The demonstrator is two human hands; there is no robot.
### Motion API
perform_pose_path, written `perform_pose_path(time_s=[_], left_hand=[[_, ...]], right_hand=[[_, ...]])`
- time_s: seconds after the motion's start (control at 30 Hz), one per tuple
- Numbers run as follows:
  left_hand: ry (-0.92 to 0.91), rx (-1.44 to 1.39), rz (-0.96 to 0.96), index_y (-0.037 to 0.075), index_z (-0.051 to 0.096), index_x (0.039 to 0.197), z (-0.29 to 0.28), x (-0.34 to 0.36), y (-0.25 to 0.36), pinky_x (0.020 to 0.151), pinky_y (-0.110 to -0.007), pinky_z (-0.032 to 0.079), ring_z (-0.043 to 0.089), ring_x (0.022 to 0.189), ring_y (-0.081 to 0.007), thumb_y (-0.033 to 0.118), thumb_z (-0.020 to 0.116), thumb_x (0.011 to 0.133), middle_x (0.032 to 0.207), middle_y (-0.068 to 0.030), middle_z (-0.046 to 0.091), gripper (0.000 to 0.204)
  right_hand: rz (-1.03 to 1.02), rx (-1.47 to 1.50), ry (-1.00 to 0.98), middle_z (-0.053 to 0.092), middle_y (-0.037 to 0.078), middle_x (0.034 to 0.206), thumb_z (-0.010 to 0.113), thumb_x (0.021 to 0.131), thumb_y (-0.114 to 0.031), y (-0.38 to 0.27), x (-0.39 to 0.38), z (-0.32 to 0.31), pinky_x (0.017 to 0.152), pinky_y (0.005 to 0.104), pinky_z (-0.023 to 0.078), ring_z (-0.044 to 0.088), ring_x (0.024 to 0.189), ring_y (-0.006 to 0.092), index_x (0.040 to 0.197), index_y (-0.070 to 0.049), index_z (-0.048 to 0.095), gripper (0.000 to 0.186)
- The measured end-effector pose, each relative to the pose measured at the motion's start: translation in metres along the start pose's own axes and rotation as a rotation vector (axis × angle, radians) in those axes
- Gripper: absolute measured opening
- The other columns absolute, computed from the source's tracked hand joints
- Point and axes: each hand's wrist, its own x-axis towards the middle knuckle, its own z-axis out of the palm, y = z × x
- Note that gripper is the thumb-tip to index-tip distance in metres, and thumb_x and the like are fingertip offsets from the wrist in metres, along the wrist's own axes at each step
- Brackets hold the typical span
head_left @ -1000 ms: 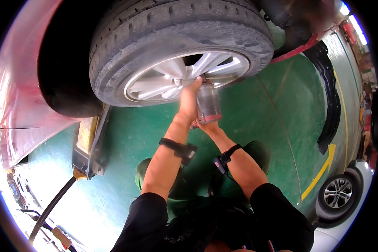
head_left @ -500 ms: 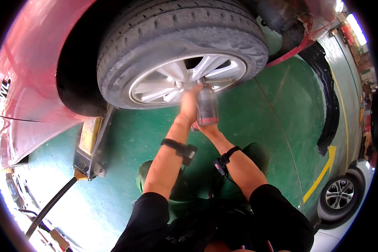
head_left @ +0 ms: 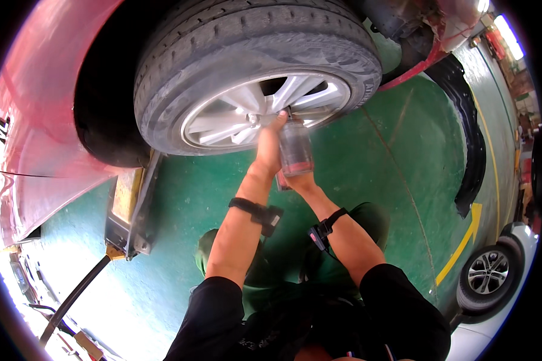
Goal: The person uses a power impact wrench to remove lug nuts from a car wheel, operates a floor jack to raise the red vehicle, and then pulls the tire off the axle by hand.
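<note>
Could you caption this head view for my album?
Both hands press a grey power tool against a silver alloy wheel.

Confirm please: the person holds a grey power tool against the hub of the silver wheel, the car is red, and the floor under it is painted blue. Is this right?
Not quite. The head view shows the floor painted green, not blue. The rest holds: the right hand holds the grey power tool against the hub of the silver wheel, the left hand beside it, on a red car.

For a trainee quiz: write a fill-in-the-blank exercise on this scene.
1. The right hand holds an impact ____ against the wheel.
2. The left hand rests on the wheel's ____ spokes.
3. The floor is painted ____.
4. The car body is ____.

Missing words: wrench; silver; green; red.
</note>
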Motion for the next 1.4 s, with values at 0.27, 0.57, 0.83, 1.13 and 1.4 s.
perform_pose_path(time_s=[0.27, 0.57, 0.83, 1.13, 1.4], left_hand=[[0.000, -0.150, 0.014, 0.001, 0.060, 0.101, -0.004, 0.008, -0.010, 0.070, -0.038, 0.057, 0.066, 0.076, -0.0238, 0.036, 0.053, 0.098, 0.092, -0.0141, 0.068, 0.036], [-0.020, -0.138, 0.039, 0.001, 0.062, 0.098, -0.021, 0.023, -0.014, 0.067, -0.039, 0.058, 0.067, 0.073, -0.0256, 0.036, 0.057, 0.096, 0.090, -0.0169, 0.069, 0.036], [-0.093, -0.174, 0.006, -0.001, 0.063, 0.100, -0.026, 0.028, -0.020, 0.071, -0.041, 0.058, 0.069, 0.078, -0.0283, 0.038, 0.063, 0.092, 0.096, -0.0197, 0.070, 0.040], [-0.155, -0.262, 0.000, -0.002, 0.064, 0.098, -0.022, 0.022, -0.019, 0.071, -0.041, 0.058, 0.069, 0.075, -0.0279, 0.035, 0.062, 0.092, 0.099, -0.0187, 0.069, 0.038], [-0.080, 0.117, 0.003, -0.003, 0.064, 0.099, -0.004, 0.006, 0.010, 0.076, -0.038, 0.058, 0.068, 0.079, -0.0247, 0.035, 0.062, 0.093, 0.101, -0.0157, 0.068, 0.038]], right_hand=[[0.108, 0.002, -0.080, 0.064, 0.015, 0.113, 0.070, 0.078, -0.022, 0.004, -0.002, 0.001, 0.089, 0.0436, 0.049, 0.060, 0.104, 0.0352, 0.116, -0.009, 0.059, 0.042], [0.067, 0.092, 0.041, 0.069, 0.008, 0.092, 0.073, 0.079, -0.016, 0.032, -0.002, 0.015, 0.073, 0.0339, 0.054, 0.067, 0.082, 0.0247, 0.106, -0.006, 0.065, 0.029], [0.200, 0.316, -0.040, 0.070, 0.006, 0.091, 0.076, 0.075, -0.010, 0.023, 0.004, -0.007, 0.071, 0.0299, 0.053, 0.066, 0.082, 0.0159, 0.103, -0.006, 0.065, 0.031], [0.229, 0.291, -0.161, 0.068, 0.005, 0.098, 0.078, 0.076, -0.013, 0.024, -0.003, -0.019, 0.078, 0.0321, 0.052, 0.065, 0.088, 0.0173, 0.114, -0.006, 0.061, 0.042], [0.338, 0.487, -0.157, 0.066, 0.009, 0.106, 0.074, 0.083, -0.013, 0.004, 0.010, -0.029, 0.080, 0.0325, 0.052, 0.063, 0.094, 0.0179, 0.120, -0.004, 0.054, 0.043]])
